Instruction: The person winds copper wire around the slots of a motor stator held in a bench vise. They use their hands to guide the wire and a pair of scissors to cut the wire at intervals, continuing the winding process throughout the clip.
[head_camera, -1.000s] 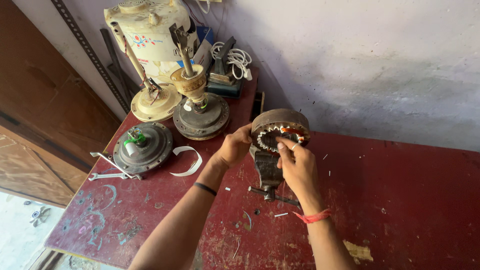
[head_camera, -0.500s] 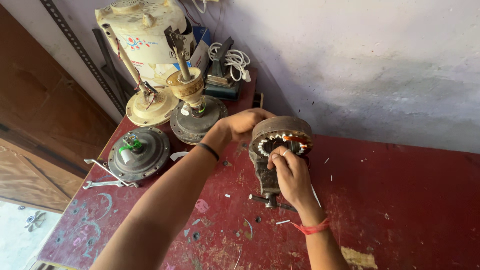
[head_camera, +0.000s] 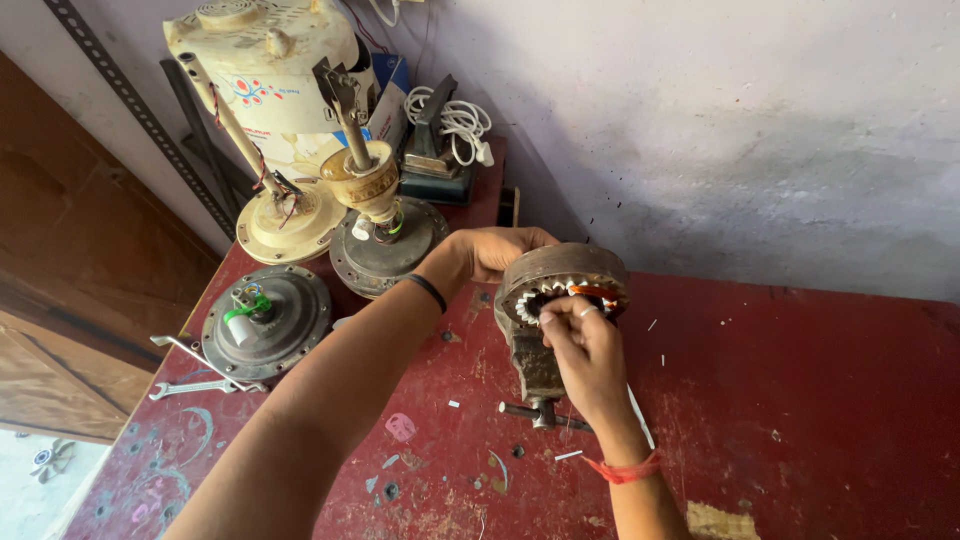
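A red workbench (head_camera: 800, 420), scuffed and paint-flecked, runs along a pale plastered wall (head_camera: 720, 120). At its far left corner stands a cream appliance housing (head_camera: 265, 60), the biggest thing on the bench, with a dark flat device and a coil of white cable (head_camera: 455, 120) just beside it. In front of the housing sit two ceiling-fan motors with upright rods, one cream (head_camera: 285, 225) and one dark with a brass-coloured cap (head_camera: 385, 240). Nearer the left edge lies a grey fan motor cover (head_camera: 270, 320), and two spanners (head_camera: 195, 370) rest against it.

Near the middle of the bench a fan stator (head_camera: 565, 285) (a round metal ring with copper windings showing inside) is clamped upright in a small bench vise (head_camera: 535, 365). The left hand (head_camera: 495, 250), a dark band at its wrist, curls around the ring's back edge, gripping it. The right hand (head_camera: 585, 350), a red thread at its wrist, has its fingertips pinched together at the windings; whether they hold anything I cannot tell.
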